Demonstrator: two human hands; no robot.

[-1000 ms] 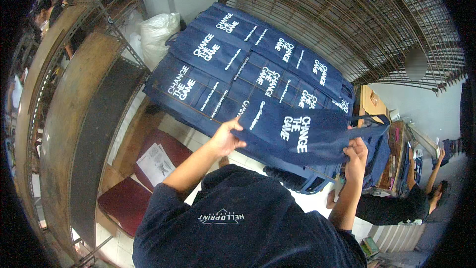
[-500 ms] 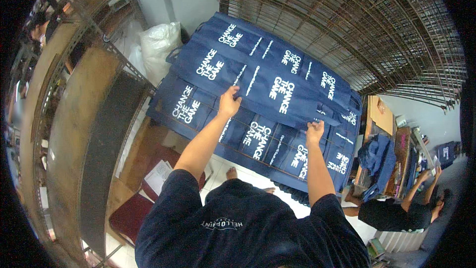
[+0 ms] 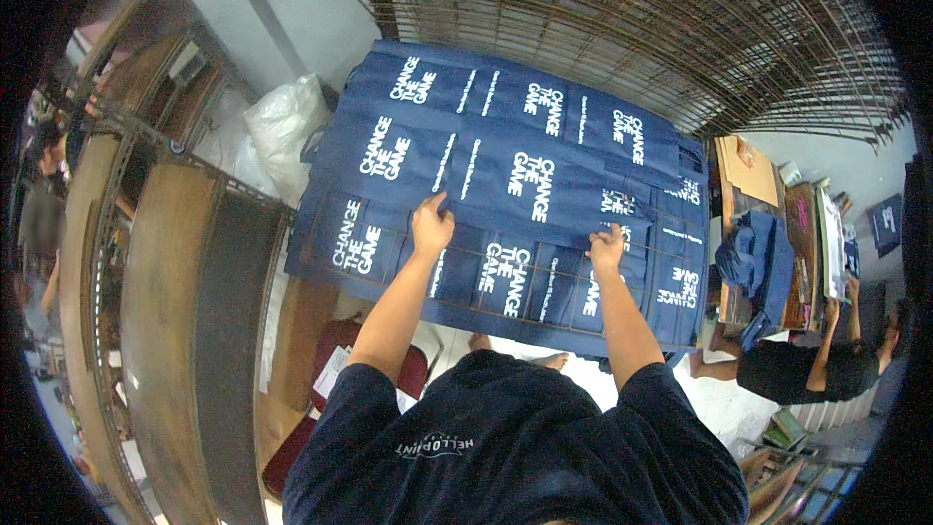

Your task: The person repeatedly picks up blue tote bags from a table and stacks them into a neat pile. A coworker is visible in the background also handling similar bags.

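A navy fabric panel (image 3: 486, 185) with white print lies across a wire rack, in the middle row of several like it. My left hand (image 3: 432, 226) is closed at the panel's near edge, left of centre, index finger toward the cloth. Further right along that edge, my right hand (image 3: 605, 249) pinches the cloth with curled fingers. Thin rack wires cross over a nearer row of printed navy panels (image 3: 457, 277), just below my hands. Another printed panel (image 3: 486, 63) covers the far part of the rack. Fingertips are partly hidden by the hands.
Raised wire racks (image 3: 603, 19) tilt up behind the cloth. A white plastic sack (image 3: 287, 126) stands at the far left, beside long boards (image 3: 165, 282) on a metal frame. At right, a person in black (image 3: 812, 369) works near folded navy cloth (image 3: 753, 262). A maroon chair (image 3: 413, 369) is near my left arm.
The held panel has come down and lies flatter on the rack. Both hands stay at its near edge, slightly lower over the cloth. My view has shifted a little.
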